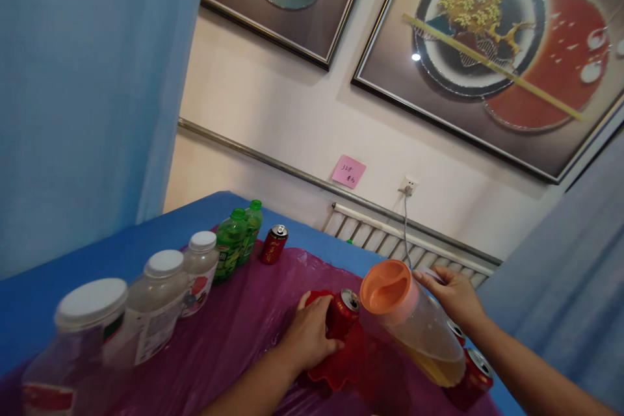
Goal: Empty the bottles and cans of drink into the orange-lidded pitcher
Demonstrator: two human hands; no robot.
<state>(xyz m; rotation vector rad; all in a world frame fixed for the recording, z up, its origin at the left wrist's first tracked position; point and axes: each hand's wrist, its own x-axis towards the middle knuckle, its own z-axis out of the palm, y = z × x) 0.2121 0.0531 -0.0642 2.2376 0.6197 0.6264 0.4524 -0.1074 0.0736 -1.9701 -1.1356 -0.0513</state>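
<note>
My left hand (308, 333) is wrapped round a red drink can (343, 316), whose open top tilts slightly right. Below the can lies a red piece with a wavy edge (341, 364); its full shape is hidden by my hand and the can. My right hand (458, 298) grips the handle of a clear pitcher (422, 331) with an orange lid. The pitcher leans with its lid toward the can, and yellowish liquid sits low in it. Close behind its base, partly covered, stand red cans (470, 374).
Clear jars with white lids (163, 289) line the left side. Farther back stand green bottles (233, 244) and a dark red can (273, 246). Purple plastic sheeting (229, 338) covers part of the blue table (195, 221). A radiator (361, 231) runs along the wall behind.
</note>
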